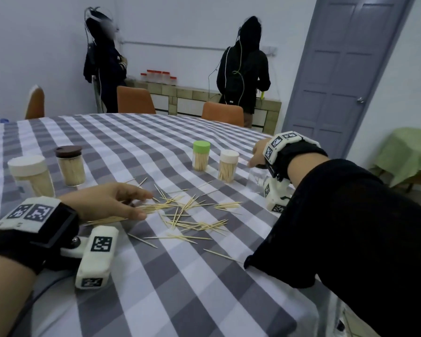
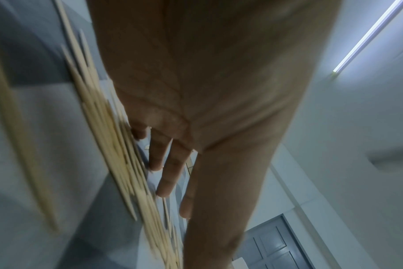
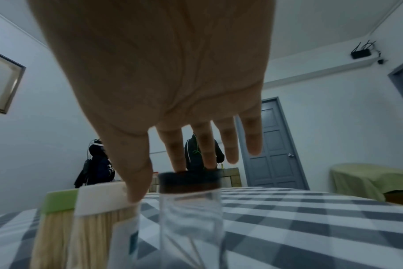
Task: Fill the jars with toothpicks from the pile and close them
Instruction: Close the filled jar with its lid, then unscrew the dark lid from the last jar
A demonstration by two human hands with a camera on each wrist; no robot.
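Wooden toothpicks [image 1: 187,212]; no legible writing.

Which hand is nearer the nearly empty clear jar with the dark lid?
Right. The right hand reaches over the clear, dark-lidded jar, fingertips at its lid. The left hand lies across the table on the scattered wooden toothpicks.

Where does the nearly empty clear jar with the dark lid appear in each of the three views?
Head: nearly empty clear jar at right, below the right hand.
Left wrist: not in it.
Right wrist: bottom centre, dark lid under the fingertips.
Shared landmark: white-lidded jar beside it.
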